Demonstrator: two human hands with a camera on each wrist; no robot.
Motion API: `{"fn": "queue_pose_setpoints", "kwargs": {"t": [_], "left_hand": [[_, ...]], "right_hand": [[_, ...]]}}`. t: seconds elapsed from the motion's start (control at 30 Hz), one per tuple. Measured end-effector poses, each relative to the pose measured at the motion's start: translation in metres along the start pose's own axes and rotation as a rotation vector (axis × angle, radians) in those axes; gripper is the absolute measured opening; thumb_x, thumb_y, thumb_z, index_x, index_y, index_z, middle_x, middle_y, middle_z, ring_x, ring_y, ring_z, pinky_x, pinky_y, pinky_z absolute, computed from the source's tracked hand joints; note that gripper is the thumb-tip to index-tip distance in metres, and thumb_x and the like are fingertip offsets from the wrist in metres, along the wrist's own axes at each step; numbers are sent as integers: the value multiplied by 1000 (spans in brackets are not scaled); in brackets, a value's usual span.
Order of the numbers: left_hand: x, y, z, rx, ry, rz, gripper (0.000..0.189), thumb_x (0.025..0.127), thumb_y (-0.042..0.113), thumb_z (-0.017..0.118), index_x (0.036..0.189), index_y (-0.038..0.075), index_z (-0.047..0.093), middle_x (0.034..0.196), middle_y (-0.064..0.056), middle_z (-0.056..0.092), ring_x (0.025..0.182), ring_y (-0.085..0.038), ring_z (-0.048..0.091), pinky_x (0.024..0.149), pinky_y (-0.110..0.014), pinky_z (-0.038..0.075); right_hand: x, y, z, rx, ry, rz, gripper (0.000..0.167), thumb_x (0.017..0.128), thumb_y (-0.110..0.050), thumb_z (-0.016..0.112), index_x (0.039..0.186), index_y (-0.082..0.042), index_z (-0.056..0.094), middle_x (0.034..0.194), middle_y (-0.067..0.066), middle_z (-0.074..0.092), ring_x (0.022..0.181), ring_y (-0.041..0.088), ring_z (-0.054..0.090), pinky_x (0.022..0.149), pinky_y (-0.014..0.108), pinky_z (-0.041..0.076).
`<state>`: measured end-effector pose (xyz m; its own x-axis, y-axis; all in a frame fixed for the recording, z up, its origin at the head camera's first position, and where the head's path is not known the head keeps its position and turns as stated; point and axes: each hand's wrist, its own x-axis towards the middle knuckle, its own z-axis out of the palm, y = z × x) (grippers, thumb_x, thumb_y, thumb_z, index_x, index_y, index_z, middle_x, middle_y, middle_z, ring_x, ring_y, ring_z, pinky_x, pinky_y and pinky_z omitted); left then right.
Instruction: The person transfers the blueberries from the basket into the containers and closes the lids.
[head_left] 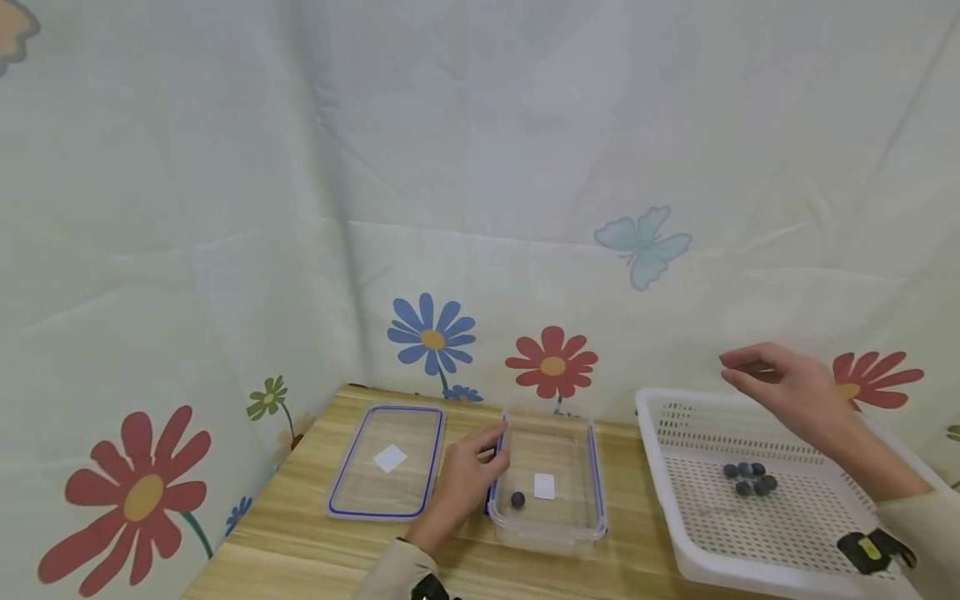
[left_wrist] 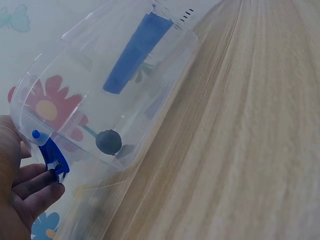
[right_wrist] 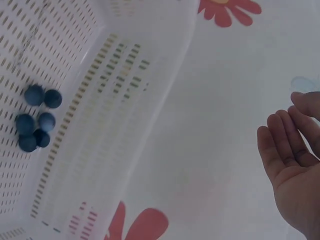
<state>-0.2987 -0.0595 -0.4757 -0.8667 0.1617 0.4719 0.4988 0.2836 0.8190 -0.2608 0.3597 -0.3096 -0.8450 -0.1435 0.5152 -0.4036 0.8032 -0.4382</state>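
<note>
A clear plastic food container (head_left: 546,529) with blue side latches stands on the table, a single blueberry (head_left: 518,500) and a white label (head_left: 544,486) showing in it. My left hand (head_left: 467,475) holds its left side, fingers around a blue latch (left_wrist: 53,157) in the left wrist view. Over the far part of a white perforated basket (head_left: 678,521) hovers my right hand (head_left: 798,396), its fingers loosely bent and nothing between them. Several blueberries (head_left: 750,479) sit grouped on the basket floor. The right wrist view shows the right hand (right_wrist: 295,160) apart from the basket wall.
Left of the container lies a clear lid (head_left: 360,487) with a blue seal and a white square label. The wood-grain table (head_left: 292,554) ends at the back against a pale curtain (head_left: 480,167) printed with flowers and butterflies.
</note>
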Motion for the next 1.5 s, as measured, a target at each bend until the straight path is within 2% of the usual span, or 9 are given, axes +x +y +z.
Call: {"fn": "queue_pose_setpoints", "kwargs": {"t": [0.1, 0.2, 0.27, 0.37, 0.5, 0.63, 0.77, 1.13, 1.5], "left_hand": [[0, 0, -1, -3, -3, -2, 40, 98, -1, 68, 138, -5, 68, 137, -25, 66, 120, -41, 68, 93, -48, 60], [-1, 0, -2, -4, -3, -2, 40, 98, -1, 68, 138, -6, 68, 137, -24, 66, 120, -40, 68, 93, -46, 61], [-1, 0, -2, -3, -2, -4, 41, 98, -1, 68, 138, -6, 67, 137, -24, 66, 120, -40, 68, 93, -46, 61], [-1, 0, -2, -1, -6, -13, 41, 98, 0, 68, 138, -7, 67, 138, -23, 66, 120, -40, 68, 94, -47, 60], [-1, 1, -2, 5, -23, -33, 43, 98, 2, 67, 140, -6, 66, 139, -22, 66, 122, -39, 68, 94, -43, 61], [0, 1, -2, 12, -26, -47, 43, 99, 3, 66, 141, -4, 66, 140, -20, 66, 123, -35, 68, 95, -41, 61], [0, 1, -2, 13, -25, -47, 43, 99, 4, 66, 141, -4, 66, 140, -20, 66, 124, -35, 67, 96, -42, 60], [0, 0, 0, -8, -19, -51, 43, 98, 6, 68, 140, -3, 67, 139, -19, 67, 123, -34, 67, 96, -44, 60], [0, 1, 0, -4, -12, -60, 42, 98, 6, 68, 140, -1, 68, 139, -18, 67, 123, -33, 68, 95, -41, 61]], "right_hand": [[0, 9, 0, -20, -1, 32, 33, 100, -23, 77, 125, -1, 72, 117, 21, 74, 100, 13, 72, 72, 4, 47], [-1, 17, 1, -31, -13, 56, 37, 100, -24, 77, 127, 0, 71, 118, 24, 73, 106, 45, 70, 72, 3, 45], [-2, 23, 2, -35, -21, 63, 38, 100, -24, 77, 127, 2, 70, 119, 26, 72, 108, 50, 68, 71, 4, 44], [-3, 34, 3, -41, -23, 66, 38, 99, -23, 78, 126, 3, 70, 118, 27, 72, 106, 49, 69, 70, 5, 46], [-4, 48, 1, -52, -26, 81, 37, 99, -24, 78, 124, 3, 72, 116, 25, 74, 102, 39, 72, 67, 9, 48], [-8, 58, 2, -58, -56, 108, 40, 100, -28, 77, 125, 3, 72, 117, 26, 74, 104, 47, 71, 65, 14, 50], [-11, 65, 4, -65, -106, 143, 44, 101, -31, 75, 127, 4, 70, 118, 27, 72, 107, 51, 68, 67, 21, 54], [-21, 91, 9, -38, -256, 222, 50, 102, -33, 74, 129, 8, 68, 115, 25, 72, 98, 38, 71, 66, 29, 60], [-24, 109, 16, -76, -286, 192, 44, 98, -25, 79, 123, 10, 71, 110, 20, 75, 98, 38, 72, 68, 23, 56]]}}
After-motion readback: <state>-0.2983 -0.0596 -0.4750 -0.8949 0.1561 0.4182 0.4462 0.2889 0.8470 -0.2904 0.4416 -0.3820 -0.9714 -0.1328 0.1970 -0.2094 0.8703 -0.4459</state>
